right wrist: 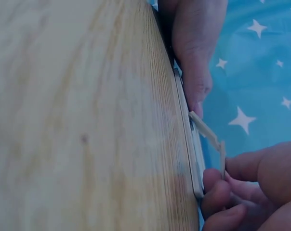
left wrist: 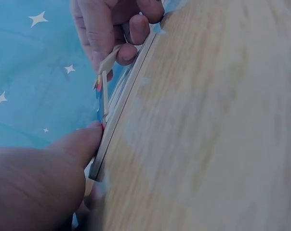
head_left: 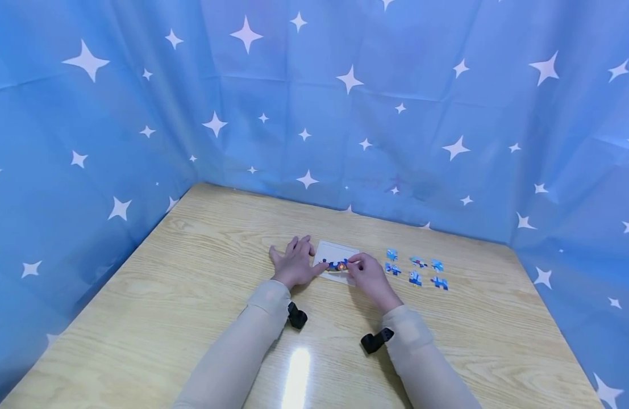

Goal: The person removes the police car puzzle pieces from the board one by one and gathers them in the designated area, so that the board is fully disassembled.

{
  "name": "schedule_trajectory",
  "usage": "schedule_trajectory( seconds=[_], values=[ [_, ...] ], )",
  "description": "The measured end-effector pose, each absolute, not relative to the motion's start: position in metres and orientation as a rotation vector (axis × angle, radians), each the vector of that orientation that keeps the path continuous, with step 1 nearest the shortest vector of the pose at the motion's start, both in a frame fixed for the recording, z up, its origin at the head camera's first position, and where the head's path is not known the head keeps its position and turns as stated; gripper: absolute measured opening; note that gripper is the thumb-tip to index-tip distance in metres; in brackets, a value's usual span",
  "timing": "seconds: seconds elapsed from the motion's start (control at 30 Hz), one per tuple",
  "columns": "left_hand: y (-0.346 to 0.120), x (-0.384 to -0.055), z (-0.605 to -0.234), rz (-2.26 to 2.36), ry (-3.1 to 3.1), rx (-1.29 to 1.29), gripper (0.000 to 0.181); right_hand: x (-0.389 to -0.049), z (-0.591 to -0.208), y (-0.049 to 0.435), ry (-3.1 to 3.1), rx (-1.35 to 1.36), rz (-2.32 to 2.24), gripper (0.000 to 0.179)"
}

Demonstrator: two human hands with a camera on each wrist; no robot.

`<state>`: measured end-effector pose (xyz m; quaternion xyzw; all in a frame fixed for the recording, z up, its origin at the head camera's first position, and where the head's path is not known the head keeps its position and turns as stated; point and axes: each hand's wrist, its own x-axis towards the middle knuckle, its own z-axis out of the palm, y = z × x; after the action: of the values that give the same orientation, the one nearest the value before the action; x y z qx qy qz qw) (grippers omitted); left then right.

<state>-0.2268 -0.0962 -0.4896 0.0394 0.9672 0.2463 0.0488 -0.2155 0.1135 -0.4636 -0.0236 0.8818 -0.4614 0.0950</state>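
Note:
A shallow puzzle tray (head_left: 337, 250) lies on the table between the two hands. Across its lower part runs a short row of joined jigsaw pieces (head_left: 336, 266), raised and tilted off the tray in the wrist views. My right hand (head_left: 369, 279) pinches the piece (left wrist: 108, 61) at the right end of this row between thumb and fingers. With fingers spread, my left hand (head_left: 294, 266) rests at the tray's left side. Its thumb (right wrist: 197, 89) stretches out and touches the row's left end.
Several loose blue jigsaw pieces (head_left: 415, 278) lie on the wooden table (head_left: 201, 267) to the right of the tray. Blue star-patterned curtains (head_left: 304, 102) border the table at the back and sides. A black wrist camera (head_left: 377, 340) sits on each forearm.

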Motion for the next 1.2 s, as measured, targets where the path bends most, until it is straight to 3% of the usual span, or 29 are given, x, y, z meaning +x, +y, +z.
schedule_trajectory(
  seconds=[0.57, 1.2],
  values=[
    [-0.0965, -0.2267, -0.4898, 0.757, 2.962, 0.128, 0.051, -0.2131, -0.4562, 0.1130, 2.446, 0.030, -1.528, 0.022],
    [-0.0977, -0.2302, -0.4922, 0.698, 2.953, 0.149, 0.050, -0.2129, -0.4652, 0.1043, 2.539, 0.119, -1.609, 0.011]
  ],
)
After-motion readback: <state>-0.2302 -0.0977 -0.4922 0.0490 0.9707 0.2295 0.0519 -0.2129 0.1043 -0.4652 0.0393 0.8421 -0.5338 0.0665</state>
